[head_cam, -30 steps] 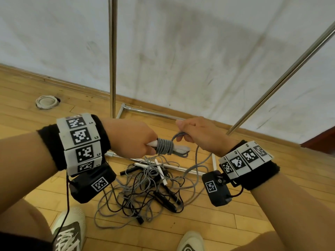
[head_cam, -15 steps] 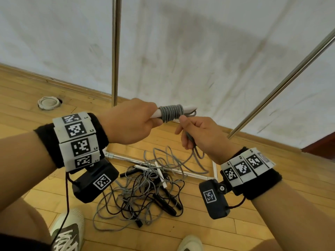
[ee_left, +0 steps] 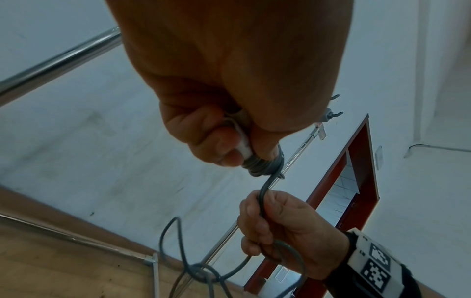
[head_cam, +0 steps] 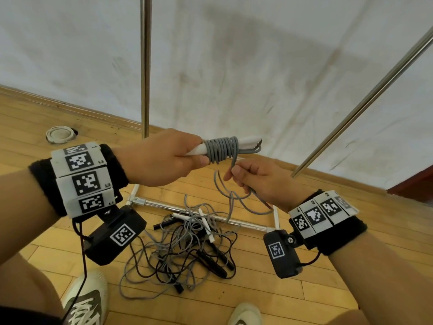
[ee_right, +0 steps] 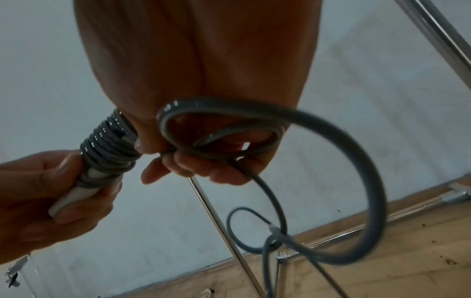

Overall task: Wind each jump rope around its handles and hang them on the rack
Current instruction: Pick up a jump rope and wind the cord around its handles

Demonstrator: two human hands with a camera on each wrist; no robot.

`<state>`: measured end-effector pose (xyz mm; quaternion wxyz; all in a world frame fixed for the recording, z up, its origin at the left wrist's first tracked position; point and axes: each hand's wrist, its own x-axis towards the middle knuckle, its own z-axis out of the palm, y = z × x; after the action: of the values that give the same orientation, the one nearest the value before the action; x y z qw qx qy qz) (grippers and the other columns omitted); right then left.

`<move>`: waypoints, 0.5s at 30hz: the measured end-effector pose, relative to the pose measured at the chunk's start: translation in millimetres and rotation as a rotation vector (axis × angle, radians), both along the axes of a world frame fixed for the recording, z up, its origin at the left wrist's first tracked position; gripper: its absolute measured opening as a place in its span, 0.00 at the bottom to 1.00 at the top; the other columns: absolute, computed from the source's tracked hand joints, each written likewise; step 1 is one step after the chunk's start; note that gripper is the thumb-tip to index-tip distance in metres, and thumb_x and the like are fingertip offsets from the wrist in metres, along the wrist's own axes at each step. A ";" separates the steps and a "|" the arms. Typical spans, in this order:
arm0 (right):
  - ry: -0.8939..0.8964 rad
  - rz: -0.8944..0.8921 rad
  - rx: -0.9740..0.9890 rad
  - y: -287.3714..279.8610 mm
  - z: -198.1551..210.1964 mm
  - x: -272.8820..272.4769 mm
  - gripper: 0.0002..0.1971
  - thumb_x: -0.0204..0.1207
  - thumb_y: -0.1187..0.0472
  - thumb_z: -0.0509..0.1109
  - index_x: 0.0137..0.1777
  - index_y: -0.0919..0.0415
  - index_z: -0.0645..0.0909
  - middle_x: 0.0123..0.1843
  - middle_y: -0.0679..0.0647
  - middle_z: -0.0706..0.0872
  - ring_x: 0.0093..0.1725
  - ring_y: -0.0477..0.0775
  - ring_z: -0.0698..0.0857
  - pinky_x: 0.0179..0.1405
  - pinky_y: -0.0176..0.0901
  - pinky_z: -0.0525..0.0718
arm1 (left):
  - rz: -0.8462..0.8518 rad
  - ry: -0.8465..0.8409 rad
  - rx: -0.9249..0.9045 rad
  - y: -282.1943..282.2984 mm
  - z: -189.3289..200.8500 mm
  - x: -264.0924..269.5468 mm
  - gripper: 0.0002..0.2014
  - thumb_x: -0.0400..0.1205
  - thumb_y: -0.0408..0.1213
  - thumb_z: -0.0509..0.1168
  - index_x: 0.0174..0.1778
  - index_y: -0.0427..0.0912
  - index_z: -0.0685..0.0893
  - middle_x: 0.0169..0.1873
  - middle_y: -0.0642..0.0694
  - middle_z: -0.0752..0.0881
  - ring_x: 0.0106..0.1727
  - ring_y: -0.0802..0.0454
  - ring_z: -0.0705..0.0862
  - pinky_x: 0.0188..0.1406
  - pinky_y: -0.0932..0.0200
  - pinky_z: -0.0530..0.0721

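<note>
Grey rope point(head_cam: 222, 149) coils tightly round white handles point(head_cam: 246, 142) gripped by left hand point(head_cam: 164, 158), right hand point(head_cam: 255, 179) pinching its slack between rack poles point(head_cam: 145, 66).

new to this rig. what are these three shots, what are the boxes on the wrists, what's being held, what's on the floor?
No robot: a person working bare-handed, wearing tagged wristbands with a small black camera under each wrist. One picture comes from a head camera looking down; the other two look along each hand.

The left hand grips the white handles of a grey rope, already coiled several turns around them. The right hand pinches the loose rope just below the coil, with slack looping down from it.

On the wooden floor lies a tangled pile of grey and black ropes, beside the metal rack. Shoes show at the bottom edge.
</note>
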<state>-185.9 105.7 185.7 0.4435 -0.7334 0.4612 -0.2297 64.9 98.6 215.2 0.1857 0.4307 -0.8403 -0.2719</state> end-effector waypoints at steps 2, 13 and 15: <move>-0.004 0.021 0.025 0.0 0.9 -2.6 0.13 0.87 0.56 0.61 0.43 0.55 0.84 0.31 0.46 0.82 0.33 0.50 0.81 0.37 0.39 0.80 | -0.015 0.009 0.012 -0.6 -0.8 2.0 0.10 0.85 0.48 0.61 0.38 0.51 0.78 0.26 0.52 0.83 0.25 0.57 0.79 0.28 0.56 0.79; -0.261 0.003 0.075 -0.2 -12.5 -7.7 0.16 0.82 0.78 0.62 0.60 0.61 0.84 0.45 0.54 0.89 0.47 0.51 0.89 0.55 0.42 0.86 | 0.108 -0.018 0.045 -12.0 -7.2 2.6 0.13 0.84 0.50 0.60 0.48 0.45 0.82 0.29 0.49 0.84 0.29 0.51 0.83 0.33 0.49 0.83; -0.236 0.010 0.090 1.7 -13.2 -4.0 0.14 0.83 0.74 0.64 0.59 0.59 0.86 0.42 0.51 0.89 0.41 0.50 0.87 0.48 0.40 0.86 | 0.073 0.020 0.067 -9.8 -6.2 0.3 0.12 0.85 0.49 0.61 0.47 0.45 0.82 0.27 0.51 0.84 0.26 0.55 0.81 0.29 0.54 0.81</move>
<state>-189.9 107.4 172.4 0.5285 -0.6828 0.4118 -0.2913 65.2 88.7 209.0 0.1895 0.4644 -0.8124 -0.2974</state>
